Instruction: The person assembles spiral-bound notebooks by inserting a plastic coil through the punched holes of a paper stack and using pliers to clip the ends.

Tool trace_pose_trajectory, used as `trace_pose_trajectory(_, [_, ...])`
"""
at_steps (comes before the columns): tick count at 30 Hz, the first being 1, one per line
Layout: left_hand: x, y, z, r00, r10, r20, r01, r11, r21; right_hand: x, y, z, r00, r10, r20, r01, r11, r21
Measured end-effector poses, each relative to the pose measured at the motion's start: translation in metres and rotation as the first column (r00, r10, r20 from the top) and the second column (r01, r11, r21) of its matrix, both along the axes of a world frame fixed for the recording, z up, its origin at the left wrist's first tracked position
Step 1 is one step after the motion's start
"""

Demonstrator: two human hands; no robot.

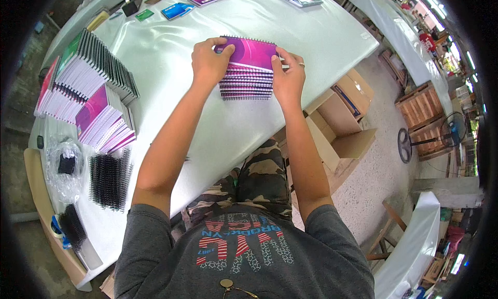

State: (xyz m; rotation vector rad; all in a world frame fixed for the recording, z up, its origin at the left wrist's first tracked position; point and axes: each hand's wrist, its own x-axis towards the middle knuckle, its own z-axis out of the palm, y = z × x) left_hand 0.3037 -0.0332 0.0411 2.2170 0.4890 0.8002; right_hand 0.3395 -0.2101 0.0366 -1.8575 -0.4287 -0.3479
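A purple-and-pink spiral notebook [251, 52] with a black coil along its far edge is between my hands. My left hand [210, 64] grips its left side, thumb on the cover and fingers at the far corner. At its right edge my right hand [289, 76] pinches it between thumb and fingers. Just below it, on the near side, lies a stack of matching notebooks [246, 86], their black coils showing in rows. Whether the held notebook rests on that stack or is slightly raised, I cannot tell.
Tall piles of spiral notebooks [98, 65] and unbound purple-covered booklets [106, 117] stand at the left of the white-covered table [171, 102]. Loose black coils [109, 179] lie nearer. Coloured covers [177, 11] line the far edge. Open cardboard boxes [337, 120] sit beyond the right edge.
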Motion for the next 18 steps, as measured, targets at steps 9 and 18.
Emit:
trace_pose_trajectory(9, [-0.023, -0.046, -0.026, 0.877, 0.094, 0.472, -0.035, 0.991, -0.131, -0.018, 0.023, -0.018, 0.996, -0.085, 0.039, 0.073, 0.964, 0.256])
trace_pose_trajectory(18, [-0.015, -0.039, -0.03, 0.893, 0.162, 0.42, -0.016, 0.944, -0.33, -0.02, 0.023, -0.011, 0.996, -0.079, -0.05, 0.09, 0.953, 0.29])
